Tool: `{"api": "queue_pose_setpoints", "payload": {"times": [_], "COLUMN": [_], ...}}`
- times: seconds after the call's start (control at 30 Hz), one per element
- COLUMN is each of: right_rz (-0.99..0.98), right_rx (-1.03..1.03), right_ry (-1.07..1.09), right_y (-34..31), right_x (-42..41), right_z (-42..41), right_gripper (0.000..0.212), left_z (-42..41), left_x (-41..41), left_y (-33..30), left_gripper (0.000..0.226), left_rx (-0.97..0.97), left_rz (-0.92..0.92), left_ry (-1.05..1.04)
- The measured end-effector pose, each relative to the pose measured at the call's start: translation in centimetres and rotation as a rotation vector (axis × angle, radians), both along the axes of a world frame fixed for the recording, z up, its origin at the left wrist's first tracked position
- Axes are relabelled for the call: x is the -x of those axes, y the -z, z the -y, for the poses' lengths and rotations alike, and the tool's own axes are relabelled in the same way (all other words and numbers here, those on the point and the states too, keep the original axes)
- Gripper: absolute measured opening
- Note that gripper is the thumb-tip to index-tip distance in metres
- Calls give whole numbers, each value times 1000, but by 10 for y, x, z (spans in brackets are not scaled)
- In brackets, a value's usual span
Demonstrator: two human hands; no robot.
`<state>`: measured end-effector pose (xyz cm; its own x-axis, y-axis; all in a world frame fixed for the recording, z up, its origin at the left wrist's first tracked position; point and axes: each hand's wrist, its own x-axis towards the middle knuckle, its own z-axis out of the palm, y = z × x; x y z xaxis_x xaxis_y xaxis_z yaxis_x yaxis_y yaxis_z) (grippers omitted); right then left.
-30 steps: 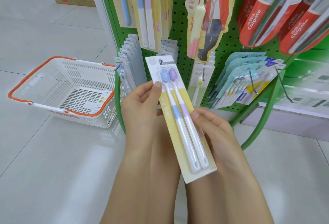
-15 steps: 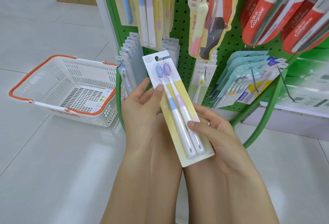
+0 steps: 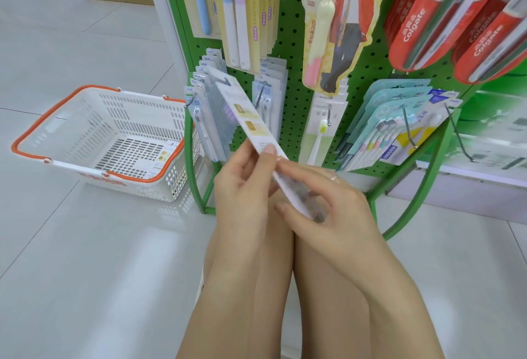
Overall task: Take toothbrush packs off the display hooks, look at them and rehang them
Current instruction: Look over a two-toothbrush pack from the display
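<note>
Green pegboard (image 3: 288, 53) — two hands (image 3: 242, 187), one pack (image 3: 251, 125).

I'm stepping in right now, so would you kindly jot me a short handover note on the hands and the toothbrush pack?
Left hand: pinches the pack at its edge.
Right hand: grips the pack's lower end.
Pack: off its hook, in front of the rack, printed back towards the camera.
Done: taken off, being looked at.
Left: rehang it on a hook.
Basket stands on the floor, left of the rack.
</note>
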<state>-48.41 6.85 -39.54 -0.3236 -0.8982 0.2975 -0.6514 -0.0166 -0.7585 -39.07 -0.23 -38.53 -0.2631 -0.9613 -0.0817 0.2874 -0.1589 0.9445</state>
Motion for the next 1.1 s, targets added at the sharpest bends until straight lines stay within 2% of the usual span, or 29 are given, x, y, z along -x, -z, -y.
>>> {"api": "queue_pose_setpoints", "payload": {"times": [0.17,0.37,0.5,0.6,0.7,0.77,0.83,1.1], "right_rz": [450,806,768,788,745,726,711,706], "right_rx": [-9,-106,-53,12,59,72,73,67], "right_ry": [105,46,64,91,104,120,132,135], "right_y": [3,7,12,13,10,10,11,13], "right_x": [7,11,13,14,15,15,15,16], "right_z": [-4,-5,-6,-6,-6,-6,-7,-5], "right_gripper": [20,13,11,21,17,9,13,12], "left_z": [1,-1,3,8,9,8,7,7], "left_x": [-6,-4,-10,-19,-27,-28,-27,-23], "left_y": [3,6,12,20,25,28,31,31], "left_gripper": [25,22,23,43,49,52,55,53], "left_rx": [-119,-175,-56,41,72,98,110,103], "left_rz": [-65,-161,-102,-18,56,132,185,237], "left_ry": [-66,3,194,421,566,604,615,596]}}
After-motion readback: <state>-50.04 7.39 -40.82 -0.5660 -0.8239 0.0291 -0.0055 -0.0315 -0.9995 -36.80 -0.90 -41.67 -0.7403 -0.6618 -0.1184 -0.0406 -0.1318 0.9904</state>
